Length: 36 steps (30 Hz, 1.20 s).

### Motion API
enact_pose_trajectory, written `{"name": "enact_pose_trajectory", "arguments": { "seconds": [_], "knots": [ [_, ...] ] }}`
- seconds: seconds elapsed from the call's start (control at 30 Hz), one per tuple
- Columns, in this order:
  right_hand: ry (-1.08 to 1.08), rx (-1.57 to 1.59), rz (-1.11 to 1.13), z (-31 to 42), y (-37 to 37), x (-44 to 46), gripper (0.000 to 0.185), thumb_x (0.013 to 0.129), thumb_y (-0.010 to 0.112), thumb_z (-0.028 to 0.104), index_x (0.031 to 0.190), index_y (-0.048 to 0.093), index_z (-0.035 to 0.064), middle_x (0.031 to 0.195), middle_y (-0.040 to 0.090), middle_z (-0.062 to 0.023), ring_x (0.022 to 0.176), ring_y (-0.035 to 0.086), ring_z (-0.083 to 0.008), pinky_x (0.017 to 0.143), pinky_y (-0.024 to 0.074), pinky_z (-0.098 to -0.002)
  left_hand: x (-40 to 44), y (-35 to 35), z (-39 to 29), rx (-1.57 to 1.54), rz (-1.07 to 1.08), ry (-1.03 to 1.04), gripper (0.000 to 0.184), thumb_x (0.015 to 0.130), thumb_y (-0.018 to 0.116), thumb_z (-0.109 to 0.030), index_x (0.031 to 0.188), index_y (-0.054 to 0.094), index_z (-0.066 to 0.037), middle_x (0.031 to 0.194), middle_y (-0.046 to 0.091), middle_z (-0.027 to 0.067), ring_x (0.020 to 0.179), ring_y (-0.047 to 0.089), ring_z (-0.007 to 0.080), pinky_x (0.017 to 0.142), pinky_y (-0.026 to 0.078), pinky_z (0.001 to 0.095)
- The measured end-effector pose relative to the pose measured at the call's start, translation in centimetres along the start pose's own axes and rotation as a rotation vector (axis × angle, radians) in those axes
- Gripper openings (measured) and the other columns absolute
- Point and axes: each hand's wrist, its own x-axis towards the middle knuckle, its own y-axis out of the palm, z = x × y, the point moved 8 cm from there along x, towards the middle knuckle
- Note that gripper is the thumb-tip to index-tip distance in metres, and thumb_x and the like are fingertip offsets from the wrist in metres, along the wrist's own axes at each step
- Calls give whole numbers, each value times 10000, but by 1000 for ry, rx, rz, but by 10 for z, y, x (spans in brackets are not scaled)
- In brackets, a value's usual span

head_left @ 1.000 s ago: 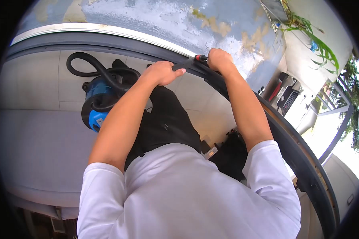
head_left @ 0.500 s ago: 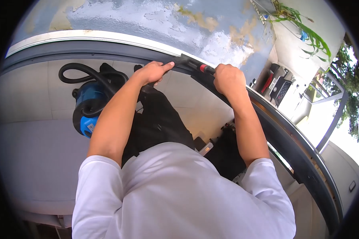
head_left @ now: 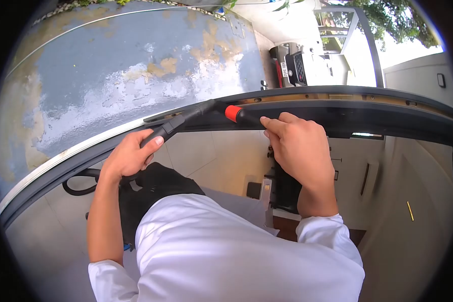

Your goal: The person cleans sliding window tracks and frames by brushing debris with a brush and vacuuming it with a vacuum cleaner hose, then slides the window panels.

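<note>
My left hand [head_left: 131, 153] is wrapped round a black vacuum cleaner nozzle [head_left: 173, 126], its thumb lying along the top. The nozzle's far end rests at the dark window sill track [head_left: 297, 98]. My right hand [head_left: 299, 146] grips a black-handled brush [head_left: 249, 118] with a red end [head_left: 232, 113]. The red end points left, just right of the nozzle's tip, over the sill. The brush's handle end is hidden in my fist.
A loop of black hose [head_left: 78, 189] lies at the lower left. Beyond the sill is a wet, patchy grey-blue surface [head_left: 136, 75], with a parked vehicle [head_left: 292, 65] farther off. A pale wall [head_left: 412, 201] stands at right.
My view has swung to the right, bringing more of the sill's right side in. The brush and nozzle tip, overlapping before, now show apart. My hands are farther from each other.
</note>
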Motion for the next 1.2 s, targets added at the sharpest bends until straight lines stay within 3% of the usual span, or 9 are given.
{"name": "enact_pose_trajectory", "arguments": {
  "seconds": [0.17,0.33,0.57,0.7,0.8,0.97,1.03,1.1,1.2],
  "knots": [
    [136,85,-243,-52,-71,-51,155,810,797,109,961,776,85,786,638,-69,630,648,-300,577,503,-411,-15,22,-58,53,-48,131,452,1015,612,-478,834,550,-68,619,504,-13,542,480,94,524,412,284],
    [-9,-75,-445,-71,-141,-84,162,766,812,64,922,768,51,884,628,-76,711,657,-294,613,507,-418,-33,48,-111,94,-85,271,493,992,623,-542,860,585,-68,611,507,-18,524,466,88,509,403,289],
    [-62,-389,-360,-90,-222,-78,196,778,774,2,973,756,10,911,654,-115,822,664,-321,730,499,-417,-49,64,-164,229,-125,404,512,995,618,-550,871,598,-54,611,514,-8,537,476,99,527,410,288],
    [-49,-237,-17,-71,-146,-7,131,795,767,100,913,785,47,964,746,-153,925,703,-344,813,551,-428,-37,49,-108,132,-75,245,470,1034,591,-479,862,575,-42,620,525,-1,529,480,104,523,417,299],
    [-97,-302,132,-59,-70,17,154,775,794,125,910,793,50,894,743,-182,880,715,-367,807,558,-446,-27,46,-85,49,-72,208,483,1039,578,-497,874,582,-44,618,525,5,521,493,108,525,423,300],
    [70,22,-160,-126,-208,-72,161,797,797,88,933,778,3,888,728,-148,878,699,-339,800,542,-424,-41,54,-133,149,-89,286,480,1025,597,-502,885,596,-43,612,523,0,524,489,110,538,420,295],
    [150,-65,-319,-122,-258,-113,154,801,801,87,922,774,-4,877,721,-149,863,689,-329,809,536,-405,-49,57,-150,181,-90,275,475,1017,609,-499,891,600,-41,624,532,6,544,505,108,550,427,291],
    [64,-9,-427,-122,-274,-127,157,802,798,86,928,774,-4,867,725,-156,853,696,-333,805,541,-409,-48,59,-150,159,-84,266,461,1020,608,-483,879,591,-45,633,537,10,546,511,109,551,428,293],
    [13,-36,-367,-111,-234,-94,150,805,785,72,934,765,-1,863,690,-128,843,671,-331,783,520,-428,-47,58,-152,153,-75,319,449,1024,608,-470,868,579,-50,636,537,8,539,510,111,543,425,296]
  ]
}}
